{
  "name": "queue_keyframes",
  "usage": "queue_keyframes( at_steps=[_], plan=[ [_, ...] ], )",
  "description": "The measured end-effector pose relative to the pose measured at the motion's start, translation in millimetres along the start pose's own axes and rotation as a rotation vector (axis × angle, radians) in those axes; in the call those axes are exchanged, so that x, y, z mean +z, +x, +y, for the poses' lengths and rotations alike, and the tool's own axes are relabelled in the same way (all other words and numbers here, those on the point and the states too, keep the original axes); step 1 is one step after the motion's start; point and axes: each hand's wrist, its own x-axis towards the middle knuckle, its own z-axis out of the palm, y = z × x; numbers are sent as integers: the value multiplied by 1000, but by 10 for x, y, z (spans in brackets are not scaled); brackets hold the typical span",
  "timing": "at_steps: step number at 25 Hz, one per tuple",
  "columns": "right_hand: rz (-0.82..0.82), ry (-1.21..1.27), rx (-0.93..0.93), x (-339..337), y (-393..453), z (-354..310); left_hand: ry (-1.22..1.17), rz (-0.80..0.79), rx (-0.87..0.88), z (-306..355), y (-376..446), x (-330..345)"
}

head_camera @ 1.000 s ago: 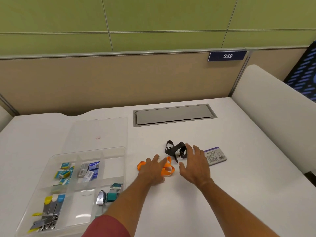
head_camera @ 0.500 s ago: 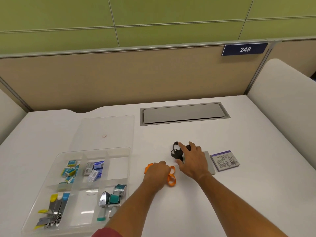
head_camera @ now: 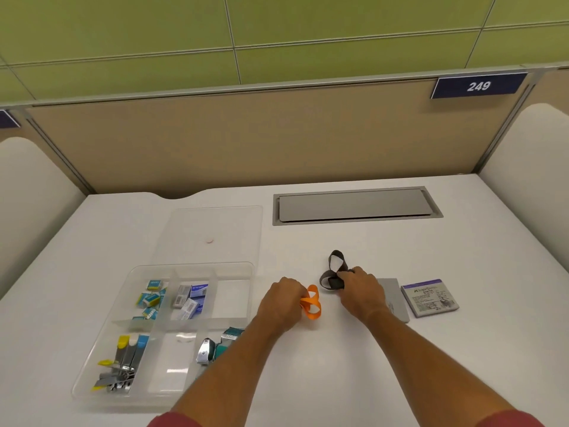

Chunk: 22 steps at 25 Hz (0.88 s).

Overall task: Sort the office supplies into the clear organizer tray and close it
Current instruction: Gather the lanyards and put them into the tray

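Just below the middle of the frame, the orange band (head_camera: pixel 312 303) is now pinched in the left hand (head_camera: pixel 281 303), which a moment ago lay flat over it with fingers spread. Beside it to the right, the right hand (head_camera: pixel 361 291) has likewise curled shut on the dark grey band (head_camera: pixel 334 272), whose upper loop sticks up free of the fingers. Both bands look gripped, though I cannot tell whether either has left the desk (head_camera: pixel 338 380). That suggests the grasp is done and the carry comes next. At lower left the clear organizer tray (head_camera: pixel 191 266) lies open, with small boxes, clips and a staple remover already in its compartments; the upper right compartment looks bare. Its lid (head_camera: pixel 212 232) lies flat just behind it. A grey pad (head_camera: pixel 397 300) and a small printed packet (head_camera: pixel 429 298) wait at centre right, so sorting is unfinished.
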Motion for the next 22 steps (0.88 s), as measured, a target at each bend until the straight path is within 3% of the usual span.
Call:
queue_keyframes(
  at_steps=[10,22],
  plan=[
    [-13,31,38,-105,-111,-63,-43,124,-12,-36,-73,-123],
    [208,340,-123,-595,-511,-691,-69,283,-47,-159,-613,-617]
  ],
)
